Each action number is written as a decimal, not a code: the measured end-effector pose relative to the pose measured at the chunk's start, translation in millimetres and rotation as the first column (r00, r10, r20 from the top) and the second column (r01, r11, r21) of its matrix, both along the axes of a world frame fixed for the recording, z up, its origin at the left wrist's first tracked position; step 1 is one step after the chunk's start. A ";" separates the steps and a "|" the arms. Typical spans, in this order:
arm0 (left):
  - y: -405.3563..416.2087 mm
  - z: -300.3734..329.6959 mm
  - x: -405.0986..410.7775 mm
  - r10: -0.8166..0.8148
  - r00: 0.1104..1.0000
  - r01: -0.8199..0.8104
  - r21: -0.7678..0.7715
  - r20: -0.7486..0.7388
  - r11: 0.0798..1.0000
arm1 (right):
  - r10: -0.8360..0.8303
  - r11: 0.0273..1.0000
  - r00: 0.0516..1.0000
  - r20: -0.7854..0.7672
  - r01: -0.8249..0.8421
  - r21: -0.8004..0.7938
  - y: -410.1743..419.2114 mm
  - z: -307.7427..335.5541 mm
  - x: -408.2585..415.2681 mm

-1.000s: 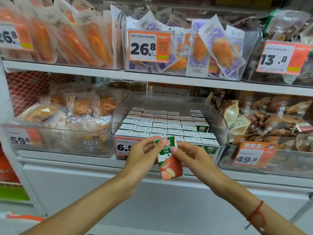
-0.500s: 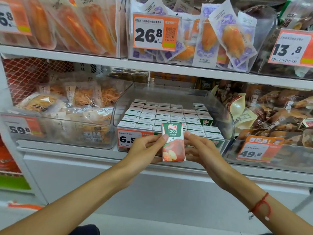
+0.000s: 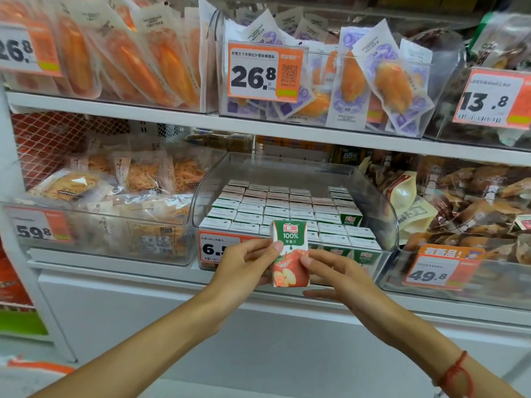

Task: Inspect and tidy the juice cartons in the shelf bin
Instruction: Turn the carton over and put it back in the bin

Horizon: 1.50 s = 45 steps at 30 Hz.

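Head view, store shelving. You hold one juice carton (image 3: 289, 254) upright in front of the clear shelf bin (image 3: 385, 214), its printed face with the green top band and apple picture turned toward you. Your left hand (image 3: 244, 268) has its grip grasping the carton's left edge, thumb on the front face and fingers curled behind. Your right hand (image 3: 336, 274) has its grip grasping the carton's right edge, thumb tip pressed on the front near the apple picture, remaining fingers wrapped behind and below. A red string bracelet (image 3: 457, 374) circles your right wrist.

The held carton is just outside the bin's front wall, low and central, partly covering the orange price tag (image 3: 221, 248) that reads 6.5 at the bin's front left. Inside the bin, the stocked cartons (image 3: 275, 208) stand upright in close rows with their white tops facing up; the rear right area shows a lower step where green carton faces are visible.

The bin sits on the middle shelf (image 3: 115, 262) between a bin of shredded snack packs (image 3: 138, 179) on the left, tagged 59.8, and a bin of brown wrapped goods (image 3: 474, 196) on the right, tagged 49.8. The upper shelf carries orange vacuum packs (image 3: 120, 53) and purple-printed pouches (image 3: 382, 81) behind a 26.8 tag (image 3: 265, 71)
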<state>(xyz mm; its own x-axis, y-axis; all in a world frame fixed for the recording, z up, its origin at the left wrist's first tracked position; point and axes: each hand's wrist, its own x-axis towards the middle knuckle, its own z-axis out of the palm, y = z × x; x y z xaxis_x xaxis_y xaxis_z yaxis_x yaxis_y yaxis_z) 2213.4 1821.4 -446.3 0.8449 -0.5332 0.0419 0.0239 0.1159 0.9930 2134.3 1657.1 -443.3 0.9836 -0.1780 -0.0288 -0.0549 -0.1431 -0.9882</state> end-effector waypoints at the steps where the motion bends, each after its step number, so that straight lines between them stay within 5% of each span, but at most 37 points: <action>1: 0.3 0.2 0.1 0.006 1.000 -0.006 -0.010 0.003 1.000 | 0.024 0.999 1.000 -0.005 -0.024 -0.024 0.3 -0.1 -0.7; 12: -0.6 -0.6 -0.4 0.114 0.974 -0.118 0.008 0.196 0.993 | -0.135 0.949 0.962 0.238 0.195 -0.248 12.5 -4.6 1.5; 17: -3.7 -2.0 -2.1 0.071 0.991 -0.074 0.030 0.114 0.997 | -0.103 0.903 0.932 0.349 0.235 -0.359 16.5 -5.2 1.2; 25: -2.7 1.7 3.6 0.016 0.996 -0.016 -0.003 0.091 1.000 | -0.007 0.997 0.989 0.146 0.018 -0.068 3.7 3.5 -0.9; 33: -7.0 -0.3 3.9 -0.010 0.994 0.013 -0.025 0.105 1.000 | 0.110 0.993 0.988 0.105 -0.105 -0.051 7.3 10.7 -4.9; 38: -7.9 2.2 1.0 -0.037 0.980 0.033 0.025 0.193 0.999 | -0.037 0.999 0.990 0.134 0.038 -0.002 8.4 6.9 -2.6; 45: -7.8 -0.3 -1.0 0.056 0.982 -0.069 0.069 0.182 0.995 | -0.234 0.934 0.948 0.217 0.281 -0.220 15.7 -4.1 2.8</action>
